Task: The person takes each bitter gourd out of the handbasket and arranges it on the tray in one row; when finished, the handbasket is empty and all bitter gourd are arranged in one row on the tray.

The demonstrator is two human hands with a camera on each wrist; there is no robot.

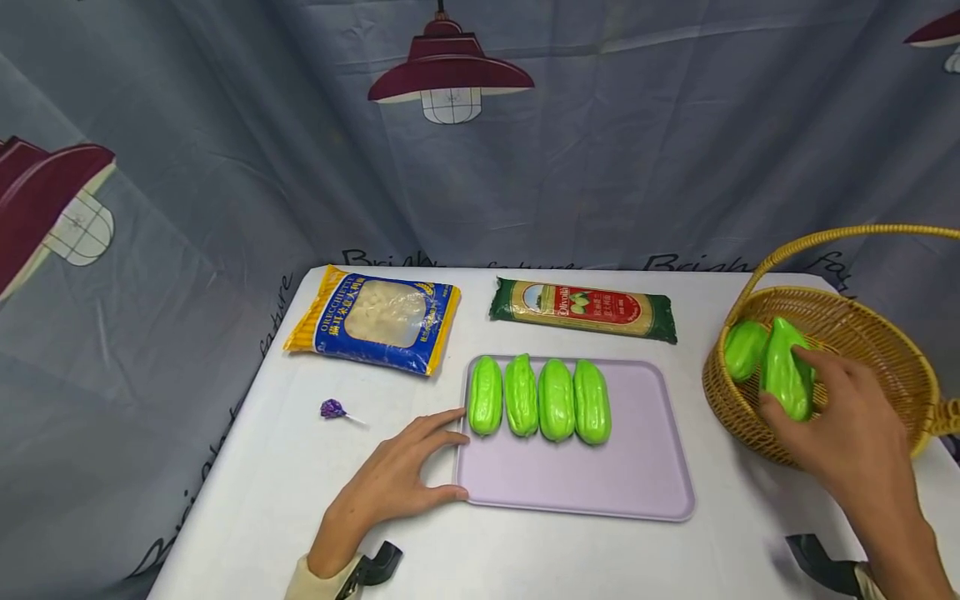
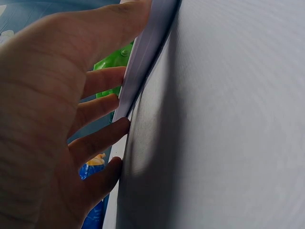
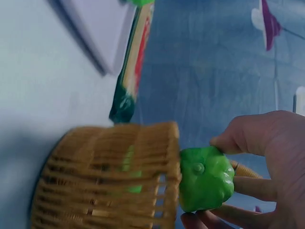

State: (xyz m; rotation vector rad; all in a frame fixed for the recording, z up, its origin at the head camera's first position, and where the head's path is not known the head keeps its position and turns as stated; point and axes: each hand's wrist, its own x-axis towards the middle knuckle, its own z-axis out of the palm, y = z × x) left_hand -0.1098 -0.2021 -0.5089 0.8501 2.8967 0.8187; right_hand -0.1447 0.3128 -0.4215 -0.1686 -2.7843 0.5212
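Observation:
My right hand (image 1: 851,417) grips a shiny green pepper (image 1: 786,371) between thumb and fingers, at the mouth of a woven wicker basket (image 1: 900,350). In the right wrist view the blunt end of this pepper shows beside the basket's rim. Another green pepper (image 1: 745,350) lies inside the basket. On a light purple tray (image 1: 637,467), several green peppers stand side by side in a row, among them the leftmost pepper (image 1: 486,396). My left hand (image 1: 397,471) has its fingers spread, with thumb and fingertips against the tray's left edge.
A blue and yellow pasta bag (image 1: 386,321) lies at the back left, and a long green and red pasta pack (image 1: 583,310) behind the tray. A purple lollipop (image 1: 333,408) is left of the tray. The basket's tall handle (image 1: 832,237) arches over it.

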